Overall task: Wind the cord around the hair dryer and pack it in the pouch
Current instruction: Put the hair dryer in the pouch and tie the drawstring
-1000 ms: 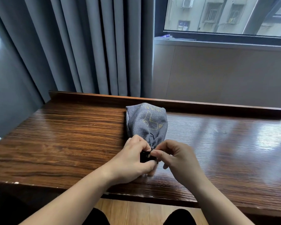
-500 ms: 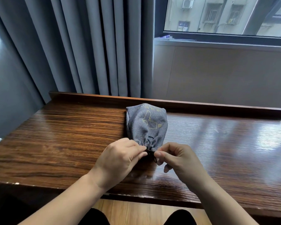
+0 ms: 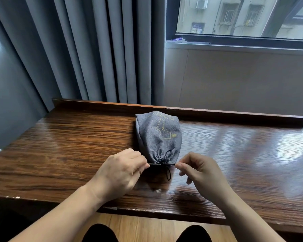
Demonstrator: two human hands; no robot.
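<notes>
Pouch of grey woven fabric with a yellow line drawing (image 3: 158, 135) lies on the dark glossy wooden table (image 3: 59, 154), its closed end toward the raised back ledge and its gathered mouth toward the person. It is plump and rounded, which suggests the hair dryer and its cord are already inside, though neither can be seen. A thin black drawstring (image 3: 162, 164) runs level across the puckered neck, with one loop lying up against the fabric and another hanging down onto the table. The left hand (image 3: 120, 172) pinches the string's left end between thumb and forefinger; the right hand (image 3: 199, 170) pinches the right end likewise, remaining fingers loosely curled. Each hand sits just beside the neck on opposite sides, a placement that lets the string be drawn outward in a straight line so the mouth cinches evenly. Judged from the tight gathers, closure is nearly complete; securing the knot appears to be what remains.
</notes>
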